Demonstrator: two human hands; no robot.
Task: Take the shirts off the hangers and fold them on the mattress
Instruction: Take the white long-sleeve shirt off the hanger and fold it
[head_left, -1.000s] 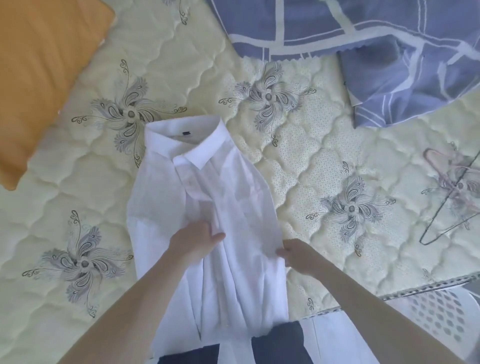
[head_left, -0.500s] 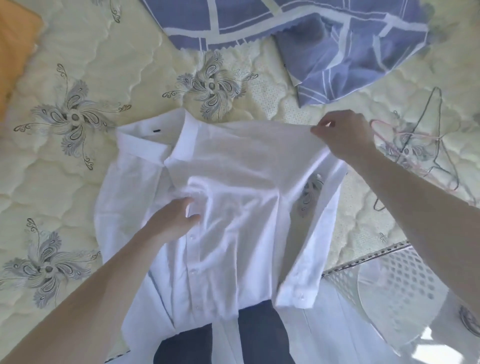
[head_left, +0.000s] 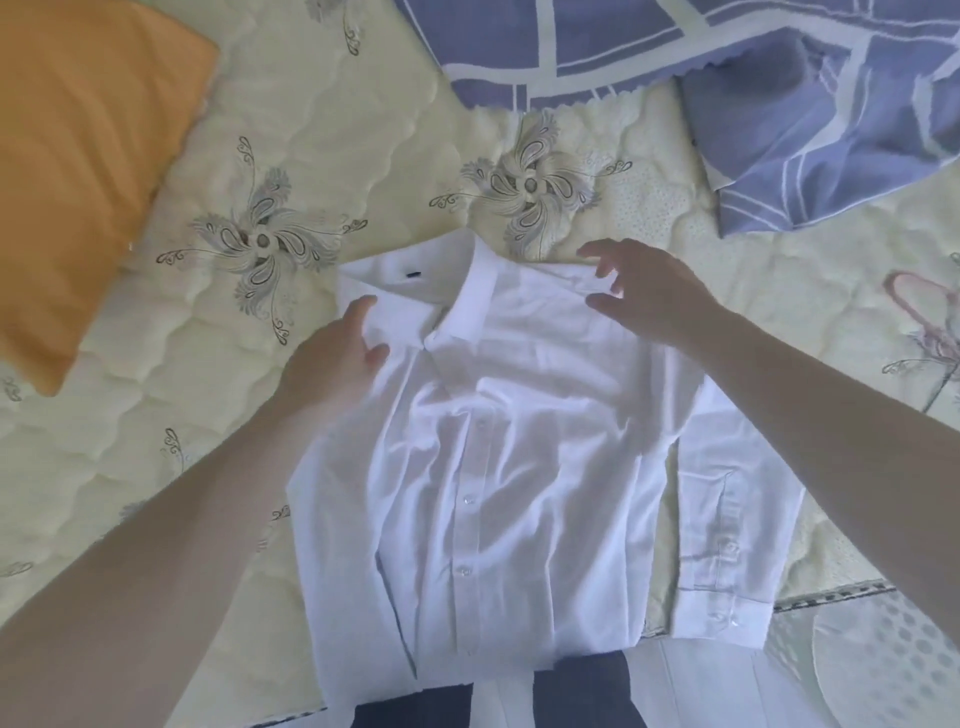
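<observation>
The white shirt (head_left: 498, 467) lies buttons-up on the mattress (head_left: 156, 415) with its collar away from you. Your left hand (head_left: 332, 364) rests on the shoulder beside the collar, fingers relaxed and pinching nothing. Your right hand (head_left: 649, 291) hangs over the other shoulder, fingers spread apart, gripping nothing.

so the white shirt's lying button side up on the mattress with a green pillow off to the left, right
Not quite. The head view shows the pillow is orange, not green. The white shirt does lie button side up on the mattress, with that pillow off to the left.
</observation>
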